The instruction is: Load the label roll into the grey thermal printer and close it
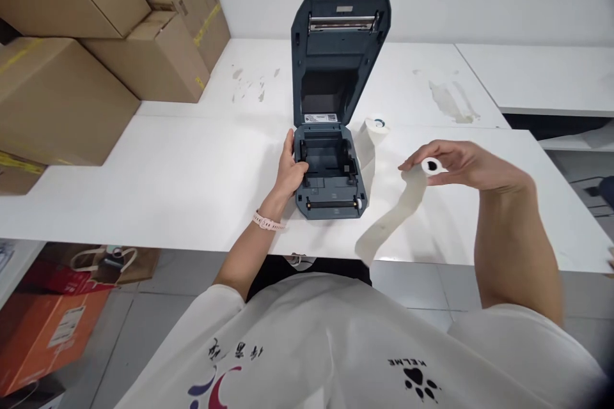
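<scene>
A dark grey label printer (330, 172) stands on the white table (192, 185) with its lid (338, 54) swung upright and its paper bay bare. My left hand (290, 169) grips the printer's left side wall, thumb inside the bay. To the right, my right hand (453, 163) is raised above the table, pinching a small white paper roll (430, 166) by its core. A loose strip of paper (391, 217) trails from it down to the table's front edge. A second paper roll (375, 128) lies just right of the printer.
Cardboard boxes (71, 57) are stacked on the table's left and back left. A second white table (542, 77) stands at the back right. Below the table on the left sit an orange box (43, 332) and a bag (103, 262).
</scene>
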`<state>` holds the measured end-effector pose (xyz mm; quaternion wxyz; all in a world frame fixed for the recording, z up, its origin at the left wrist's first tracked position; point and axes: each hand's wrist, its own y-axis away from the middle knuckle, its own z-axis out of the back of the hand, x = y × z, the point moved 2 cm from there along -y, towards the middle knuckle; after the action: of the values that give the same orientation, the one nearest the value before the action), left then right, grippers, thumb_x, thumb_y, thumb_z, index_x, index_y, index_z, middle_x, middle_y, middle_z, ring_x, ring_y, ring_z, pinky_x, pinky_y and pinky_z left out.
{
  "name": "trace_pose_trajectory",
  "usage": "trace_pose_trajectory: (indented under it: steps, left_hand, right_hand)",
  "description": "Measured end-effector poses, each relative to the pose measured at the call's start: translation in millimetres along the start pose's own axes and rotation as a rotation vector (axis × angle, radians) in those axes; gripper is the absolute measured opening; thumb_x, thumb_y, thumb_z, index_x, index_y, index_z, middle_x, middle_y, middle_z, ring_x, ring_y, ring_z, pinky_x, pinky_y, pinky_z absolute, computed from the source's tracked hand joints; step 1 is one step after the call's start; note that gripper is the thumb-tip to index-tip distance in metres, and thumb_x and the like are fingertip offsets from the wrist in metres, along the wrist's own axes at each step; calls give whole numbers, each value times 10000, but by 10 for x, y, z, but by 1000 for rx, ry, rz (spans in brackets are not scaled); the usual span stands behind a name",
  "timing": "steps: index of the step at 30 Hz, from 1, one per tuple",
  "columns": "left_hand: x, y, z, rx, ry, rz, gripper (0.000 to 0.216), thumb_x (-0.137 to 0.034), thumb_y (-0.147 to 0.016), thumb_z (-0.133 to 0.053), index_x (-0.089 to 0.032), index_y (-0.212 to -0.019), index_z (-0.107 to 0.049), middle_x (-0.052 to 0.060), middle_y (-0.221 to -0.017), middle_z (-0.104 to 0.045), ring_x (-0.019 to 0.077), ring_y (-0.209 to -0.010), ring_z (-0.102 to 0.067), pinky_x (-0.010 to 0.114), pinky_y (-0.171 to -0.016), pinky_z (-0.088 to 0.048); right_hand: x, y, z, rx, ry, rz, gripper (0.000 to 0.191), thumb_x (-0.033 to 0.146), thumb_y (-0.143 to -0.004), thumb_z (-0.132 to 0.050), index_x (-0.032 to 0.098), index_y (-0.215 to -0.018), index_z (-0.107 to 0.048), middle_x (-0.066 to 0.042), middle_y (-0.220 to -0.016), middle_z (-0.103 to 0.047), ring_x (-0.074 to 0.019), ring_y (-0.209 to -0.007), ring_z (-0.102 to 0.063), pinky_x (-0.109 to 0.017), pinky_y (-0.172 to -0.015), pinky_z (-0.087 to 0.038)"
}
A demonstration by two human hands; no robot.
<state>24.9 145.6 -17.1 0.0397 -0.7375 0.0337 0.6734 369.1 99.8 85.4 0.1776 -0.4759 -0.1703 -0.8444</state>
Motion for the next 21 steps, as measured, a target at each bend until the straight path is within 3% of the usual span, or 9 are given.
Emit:
trace_pose_trajectory:
  steps: [4, 7, 11, 15, 18, 21]
  left_hand:
    - [12, 0, 6, -11, 6, 0, 1095, -54, -670, -620, -313, -1657, -222, 34, -1750, -283, 289, -1637, -239, 459, -1326, -288]
    - [30, -4, 10, -32, 8, -8, 1101, -44, -647, -617, -327, -1647, -255, 28, -1737, -313, 284, -1632, -254, 465, -1326, -292]
    - [37, -11, 8, -39, 30, -16, 1083, -45, -640, -620, -357, -1626, -298, 13, -1721, -351, 277, -1619, -288, 464, -1318, -307]
    - [26, -18, 1, -39, 28, -17, 1099, -62, -625, -616, -317, -1639, -279, 43, -1723, -346, 291, -1600, -330, 458, -1305, -324]
    - [14, -22, -8, -41, 23, -16, 1133, -52, -605, -596, -293, -1653, -241, 63, -1721, -344, 288, -1596, -336, 456, -1300, -336]
    - [9, -16, -10, -45, 17, -9, 1149, -38, -594, -574, -308, -1655, -224, 52, -1727, -335, 272, -1602, -327, 445, -1297, -345]
  right_hand:
    - [-574, -43, -224, -202, -41, -108, 448, 570, -699, -890, 299, -1016, -726, -89, -1198, -764, -327, -1193, -683, -544, -1076, -509]
    - [-793, -134, -291, -201, -122, -135, 521, 580, -698, -883, 288, -1095, -714, -105, -1300, -737, -327, -1224, -681, -542, -1080, -534]
    - [-899, -239, -8, -211, -211, -141, 663, 460, -707, -907, 365, -1308, -644, -73, -1492, -637, -301, -1425, -570, -516, -1177, -494]
    - [-876, -694, 166, -234, -199, -119, 869, 374, -602, -939, 354, -1391, -573, -71, -1577, -554, -299, -1486, -501, -486, -1169, -505]
    - [-758, -1117, 39, -217, -171, -126, 914, 358, -517, -930, 261, -1358, -586, -120, -1425, -667, -338, -1318, -624, -473, -1033, -586]
    - [-548, -1298, -90, -283, -138, -174, 725, 420, -509, -895, 185, -1155, -665, -133, -1115, -776, -340, -1034, -708, -460, -844, -625]
